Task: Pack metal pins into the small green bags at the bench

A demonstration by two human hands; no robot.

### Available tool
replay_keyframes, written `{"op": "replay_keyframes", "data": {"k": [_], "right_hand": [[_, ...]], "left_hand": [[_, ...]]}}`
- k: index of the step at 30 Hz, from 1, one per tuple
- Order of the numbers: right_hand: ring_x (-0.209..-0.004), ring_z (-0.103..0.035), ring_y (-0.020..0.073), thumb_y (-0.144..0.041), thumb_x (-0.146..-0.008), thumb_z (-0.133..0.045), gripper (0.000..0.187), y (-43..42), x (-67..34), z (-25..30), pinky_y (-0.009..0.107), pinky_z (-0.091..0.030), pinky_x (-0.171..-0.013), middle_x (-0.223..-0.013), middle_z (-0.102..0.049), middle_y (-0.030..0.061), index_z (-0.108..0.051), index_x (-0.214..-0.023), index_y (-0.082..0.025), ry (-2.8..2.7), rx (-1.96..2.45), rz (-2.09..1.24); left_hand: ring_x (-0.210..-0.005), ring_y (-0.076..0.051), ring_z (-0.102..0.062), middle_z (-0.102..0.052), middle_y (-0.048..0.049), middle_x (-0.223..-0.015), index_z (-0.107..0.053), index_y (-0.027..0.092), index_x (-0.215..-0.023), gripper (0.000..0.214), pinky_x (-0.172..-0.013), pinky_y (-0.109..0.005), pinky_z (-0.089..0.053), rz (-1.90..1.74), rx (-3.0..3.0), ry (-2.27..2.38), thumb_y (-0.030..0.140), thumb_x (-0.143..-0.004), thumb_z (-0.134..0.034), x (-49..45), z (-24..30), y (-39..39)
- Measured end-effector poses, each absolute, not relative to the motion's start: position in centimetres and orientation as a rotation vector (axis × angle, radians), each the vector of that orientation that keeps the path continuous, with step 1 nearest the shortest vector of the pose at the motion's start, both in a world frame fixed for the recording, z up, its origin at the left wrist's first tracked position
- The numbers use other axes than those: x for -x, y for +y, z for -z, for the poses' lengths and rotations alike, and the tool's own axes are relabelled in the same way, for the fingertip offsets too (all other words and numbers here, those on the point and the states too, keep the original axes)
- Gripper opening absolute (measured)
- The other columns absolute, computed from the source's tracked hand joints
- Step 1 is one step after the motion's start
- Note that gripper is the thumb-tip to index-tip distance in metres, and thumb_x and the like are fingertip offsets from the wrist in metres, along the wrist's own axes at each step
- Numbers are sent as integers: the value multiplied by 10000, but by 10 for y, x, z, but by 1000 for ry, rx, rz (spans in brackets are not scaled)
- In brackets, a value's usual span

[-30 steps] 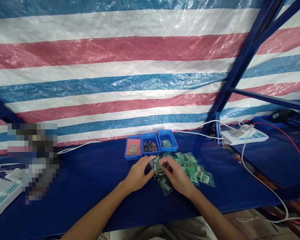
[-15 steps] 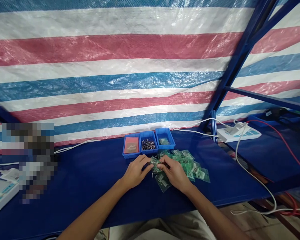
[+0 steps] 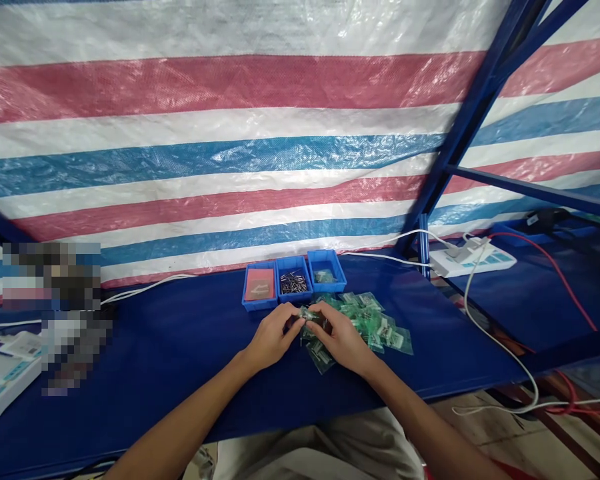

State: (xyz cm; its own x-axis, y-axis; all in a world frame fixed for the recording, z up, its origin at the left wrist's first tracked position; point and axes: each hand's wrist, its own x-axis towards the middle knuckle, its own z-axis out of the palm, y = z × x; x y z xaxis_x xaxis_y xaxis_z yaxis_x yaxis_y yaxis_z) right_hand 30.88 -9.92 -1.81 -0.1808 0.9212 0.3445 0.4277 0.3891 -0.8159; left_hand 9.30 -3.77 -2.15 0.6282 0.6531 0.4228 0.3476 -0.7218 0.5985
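Observation:
Between my two hands is a small clear plastic bag (image 3: 307,313), pinched at its edges by thumbs and fingers. My left hand (image 3: 274,337) grips its left side; my right hand (image 3: 339,337) grips the right side, with the fingertips almost meeting. What lies inside the bag is too small to make out. Just right of and under my right hand spreads a pile of greenish clear bags (image 3: 375,321) with small parts in them. One bag (image 3: 321,357) lies nearest me, partly covered by my right hand.
Behind my hands stand three blue bins: one with a pink sheet (image 3: 260,280), one with dark metal pins (image 3: 293,283), one with small clear bags (image 3: 324,276). White power strips (image 3: 473,259) and cables lie right and left. A blue frame post (image 3: 460,127) rises at right.
My hands have drawn closer together on the small bag, the right one shifting slightly left. The whole view has tilted a little downward.

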Motion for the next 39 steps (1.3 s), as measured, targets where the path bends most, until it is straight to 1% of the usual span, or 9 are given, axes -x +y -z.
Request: {"op": "replay_keyframes", "data": {"k": [4, 9, 13, 16, 19, 25, 29, 34, 39], "right_hand": [[-713, -572, 192, -442, -1116, -511, 231, -98, -309, 20, 324, -448, -619, -958, -645, 50, -629, -1205, -264, -1795, 1192, -716], [-698, -524, 190, -430, -1123, -491, 217, -98, -309, 20, 320, -410, -617, -909, -584, 29, -621, -1111, -257, -1835, 1165, -703], [-685, -505, 185, -416, -1126, -485, 215, -99, -308, 19, 320, -396, -610, -894, -572, 24, -615, -1078, -251, -1845, 1173, -679], [-693, -529, 187, -431, -1120, -500, 213, -99, -307, 20, 321, -408, -616, -894, -583, 22, -616, -1118, -253, -1832, 1188, -683], [-710, -574, 197, -461, -1100, -545, 257, -97, -308, 23, 323, -438, -632, -867, -584, 5, -567, -1263, -263, -1746, 1213, -724], [-764, -589, 200, -424, -1099, -534, 184, -94, -309, 30, 322, -466, -651, -980, -625, 36, -496, -1180, -263, -1604, 1187, -736], [-786, -570, 198, -384, -1129, -452, 189, -95, -309, 22, 328, -464, -675, -1046, -635, 70, -582, -1078, -256, -1741, 1105, -665], [-709, -551, 164, -341, -1145, -388, 325, -96, -311, 18, 336, -465, -651, -1297, -632, 110, -704, -1203, -291, -1831, 1044, -669], [-749, -598, 186, -349, -1141, -411, 344, -97, -311, 17, 353, -491, -670, -1243, -660, 114, -745, -1204, -294, -1843, 1052, -650]], "left_hand": [[-808, -168, -576, -619, -40, -970, -604, 210, -1124, 228, -717, -282, -451, -905, -2356, 776, 399, -1138, -477, -94, 21, -37], [-796, -161, -567, -610, -32, -963, -602, 211, -1145, 222, -719, -282, -448, -923, -2330, 769, 409, -1129, -504, -95, 20, -37], [-778, -156, -551, -590, -23, -947, -596, 209, -1098, 233, -709, -283, -437, -900, -2331, 768, 424, -1121, -511, -96, 18, -39], [-753, -153, -532, -575, -16, -918, -589, 208, -1060, 248, -681, -278, -425, -892, -2283, 794, 431, -1120, -498, -97, 17, -40], [-734, -150, -513, -564, -8, -884, -585, 205, -1035, 259, -660, -272, -411, -895, -2238, 831, 437, -1116, -501, -97, 17, -40], [-725, -150, -510, -560, 1, -879, -572, 205, -1088, 242, -677, -279, -415, -888, -2244, 833, 421, -1128, -471, -95, 19, -41], [-748, -159, -513, -545, -13, -939, -531, 209, -1126, 229, -730, -303, -438, -930, -2280, 848, 402, -1147, -410, -93, 22, -40], [-877, -185, -571, -562, -44, -1032, -506, 213, -1154, 225, -837, -330, -484, -952, -2297, 838, 387, -1159, -364, -92, 24, -37], [-887, -189, -573, -567, -47, -1046, -496, 215, -1160, 231, -848, -336, -486, -890, -2299, 813, 391, -1164, -347, -91, 23, -37]]}}
